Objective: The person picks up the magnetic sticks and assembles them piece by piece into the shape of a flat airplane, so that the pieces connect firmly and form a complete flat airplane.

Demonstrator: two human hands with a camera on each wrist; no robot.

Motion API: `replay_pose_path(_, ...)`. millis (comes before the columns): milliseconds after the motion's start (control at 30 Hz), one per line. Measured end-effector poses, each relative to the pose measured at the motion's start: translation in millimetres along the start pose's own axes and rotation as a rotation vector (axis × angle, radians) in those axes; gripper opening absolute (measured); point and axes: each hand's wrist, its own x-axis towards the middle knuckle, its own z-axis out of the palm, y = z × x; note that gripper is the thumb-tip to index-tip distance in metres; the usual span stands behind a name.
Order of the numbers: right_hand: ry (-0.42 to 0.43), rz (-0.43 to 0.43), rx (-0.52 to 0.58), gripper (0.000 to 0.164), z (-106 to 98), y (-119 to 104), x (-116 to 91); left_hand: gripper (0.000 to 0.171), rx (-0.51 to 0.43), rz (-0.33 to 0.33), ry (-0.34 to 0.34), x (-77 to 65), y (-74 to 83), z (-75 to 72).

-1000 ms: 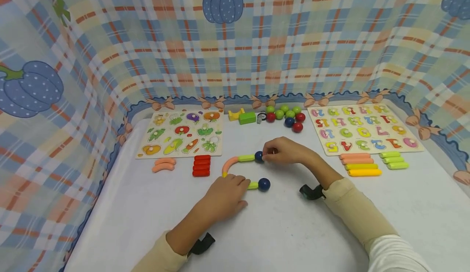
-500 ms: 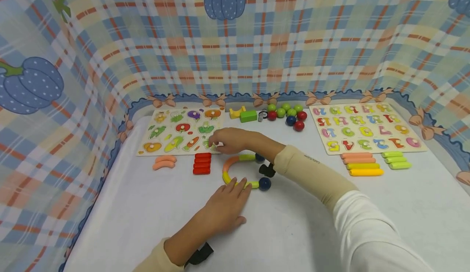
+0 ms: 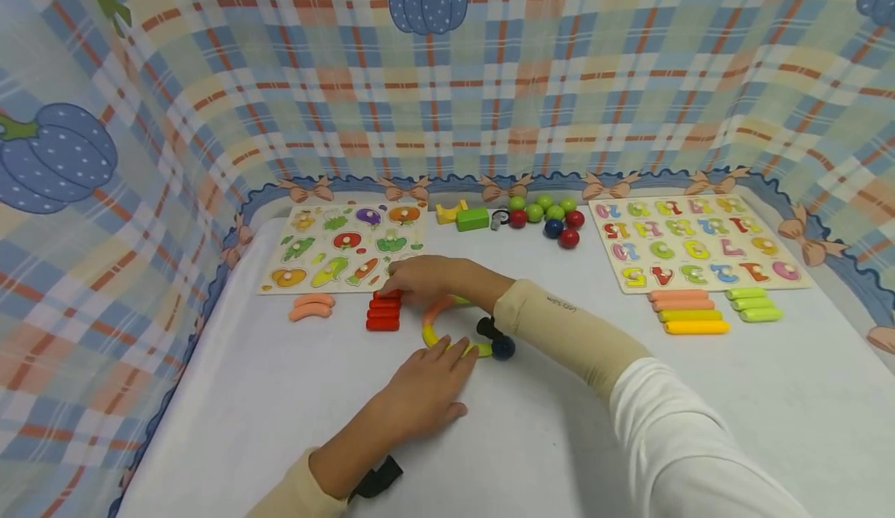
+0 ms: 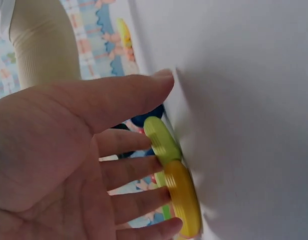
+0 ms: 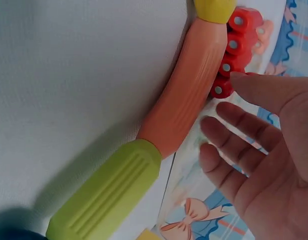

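My right hand (image 3: 423,279) reaches across to the stack of short red magnetic sticks (image 3: 383,314) and pinches the farthest one between thumb and index finger; its other fingers hang loosely bent. My left hand (image 3: 426,390) lies with fingers straight and spread, fingertips on a yellow curved stick (image 4: 183,200) and a green stick (image 4: 161,140). These belong to a U-shaped chain with an orange curved stick (image 5: 186,90) and another green stick (image 5: 108,190). A dark blue ball (image 3: 503,347) sits at the near end; the far-end ball is hidden by the right arm in the head view.
Behind the hands lie a vegetable puzzle board (image 3: 343,250) and a number puzzle board (image 3: 699,242). Green, red and blue balls (image 3: 552,215) cluster between them, beside a green block (image 3: 472,219). Orange curved sticks (image 3: 311,306) lie left; yellow sticks (image 3: 695,328) and green sticks (image 3: 758,314) lie right.
My right hand has left the far blue ball, swung left over the vegetable board and come down on the red sticks. My left hand has stayed on the chain, its fingers straightening.
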Motion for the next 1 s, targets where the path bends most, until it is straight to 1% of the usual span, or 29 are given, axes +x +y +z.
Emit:
replay_pose_path(67,0.029,-0.019,-0.026,0.029,1,0,0,0.071,-0.009,0.009,0.013,1.6,-2.9,-1.0)
replay_pose_path(167,0.082,-0.004,-0.042,0.017,2,1,1,0.065,-0.017,0.028,0.064,5.1,-8.8,-1.2)
replay_pose_path(233,0.118,0.010,-0.032,0.010,2,2,3,0.062,-0.019,0.031,0.102,7.1,-13.6,-0.3)
replay_pose_path(333,0.158,0.018,-0.017,0.006,4,3,7,0.055,-0.016,0.026,0.154,10.9,-19.8,2.6)
replay_pose_path(400,0.160,0.017,-0.001,0.005,5,4,9,0.049,-0.009,0.025,0.180,13.8,-22.7,5.0)
replay_pose_path(467,0.153,0.028,0.010,0.007,7,5,11,0.042,-0.006,0.028,0.211,17.4,-24.5,7.3)
replay_pose_path(533,0.138,0.050,0.025,0.013,8,6,11,0.036,-0.004,0.027,0.242,20.3,-25.5,8.6)
replay_pose_path(600,0.121,0.084,0.047,0.020,8,5,9,0.031,-0.013,0.019,0.258,22.2,-26.0,8.7)
replay_pose_path(733,0.054,0.178,0.054,0.027,4,1,1,0.026,-0.057,-0.010,0.247,22.9,-26.9,6.9)
replay_pose_path(833,-0.005,0.240,0.031,0.029,4,-2,-6,0.023,-0.086,-0.021,0.238,21.8,-27.4,6.2)
replay_pose_path(900,-0.030,0.273,0.029,0.034,5,-2,-9,0.023,-0.097,-0.022,0.235,21.1,-27.6,6.4)
replay_pose_path(1000,-0.046,0.320,0.040,0.050,7,2,-15,0.024,-0.112,-0.028,0.229,21.4,-27.9,6.5)
